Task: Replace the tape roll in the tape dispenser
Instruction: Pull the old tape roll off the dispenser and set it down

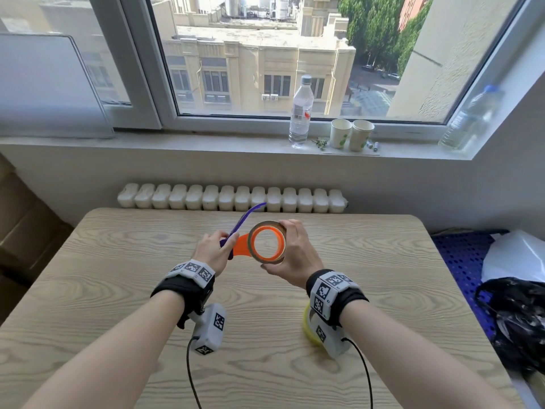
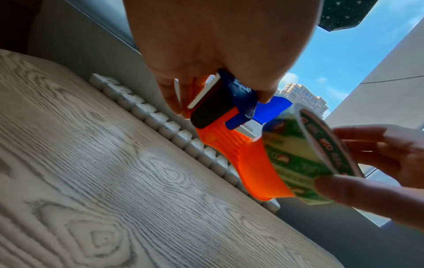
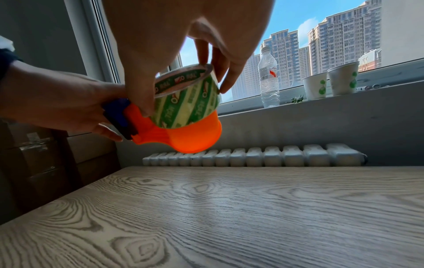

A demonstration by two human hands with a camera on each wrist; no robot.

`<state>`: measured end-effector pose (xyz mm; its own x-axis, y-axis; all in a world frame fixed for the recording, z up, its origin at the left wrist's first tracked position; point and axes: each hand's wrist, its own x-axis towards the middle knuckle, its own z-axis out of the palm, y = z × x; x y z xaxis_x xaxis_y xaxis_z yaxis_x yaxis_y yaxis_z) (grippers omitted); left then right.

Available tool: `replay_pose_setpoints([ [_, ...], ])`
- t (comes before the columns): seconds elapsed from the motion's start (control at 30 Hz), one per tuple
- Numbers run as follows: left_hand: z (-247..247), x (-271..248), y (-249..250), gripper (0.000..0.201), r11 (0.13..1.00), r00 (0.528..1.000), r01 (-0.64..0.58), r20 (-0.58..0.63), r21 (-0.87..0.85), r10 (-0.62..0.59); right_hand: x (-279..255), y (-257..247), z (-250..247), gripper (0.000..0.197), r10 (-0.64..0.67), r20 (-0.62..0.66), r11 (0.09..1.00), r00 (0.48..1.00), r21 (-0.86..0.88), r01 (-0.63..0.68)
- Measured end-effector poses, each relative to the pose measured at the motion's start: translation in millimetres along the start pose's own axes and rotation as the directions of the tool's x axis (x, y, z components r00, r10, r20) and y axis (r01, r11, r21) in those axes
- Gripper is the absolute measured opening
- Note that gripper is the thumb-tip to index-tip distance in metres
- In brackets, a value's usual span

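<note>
Right now I hold the tape dispenser (image 1: 240, 246) up in the air over the far middle of the table (image 1: 118, 305), not touching it. My left hand (image 1: 211, 250) has its fingers curled tight round the blue handle end, next to the toothed cutter. My right hand (image 1: 295, 255) grips the tape roll (image 1: 267, 242), thumb on the near side and fingers on the far side. The roll sits partly over the round orange hub, and I cannot tell if it is on all the way. To do this step well, I think I should keep the roll flat and straight to the hub, push it evenly, and keep the left hand steady so nothing tips. A yellow roll (image 1: 309, 326) lies on the table near the front edge, partly hidden by my right wrist. On the window sill a water bottle (image 1: 300, 110) stands with some clear water in it, and beside it stand two paper cups (image 1: 351, 134); I cannot see inside them.
</note>
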<state>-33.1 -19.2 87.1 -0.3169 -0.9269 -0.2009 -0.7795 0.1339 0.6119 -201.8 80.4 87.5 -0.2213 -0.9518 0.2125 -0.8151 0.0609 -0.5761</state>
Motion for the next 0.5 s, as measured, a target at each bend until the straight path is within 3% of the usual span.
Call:
replay_pose_setpoints([
  [0.33, -13, 3, -30, 0.048, 0.991, 0.996, 0.078, -0.034, -0.112, -0.082, -16, 31, -4, 0.096, 0.146, -0.090, 0.986, 0.985, 0.094, -0.137],
  [0.5, -14, 2, -45, 0.045, 0.984, 0.994, 0.083, -0.054, -0.160, -0.093, -37, 52, 14, 0.098, 0.259, 0.049, 0.964, 0.965, 0.041, -0.261],
])
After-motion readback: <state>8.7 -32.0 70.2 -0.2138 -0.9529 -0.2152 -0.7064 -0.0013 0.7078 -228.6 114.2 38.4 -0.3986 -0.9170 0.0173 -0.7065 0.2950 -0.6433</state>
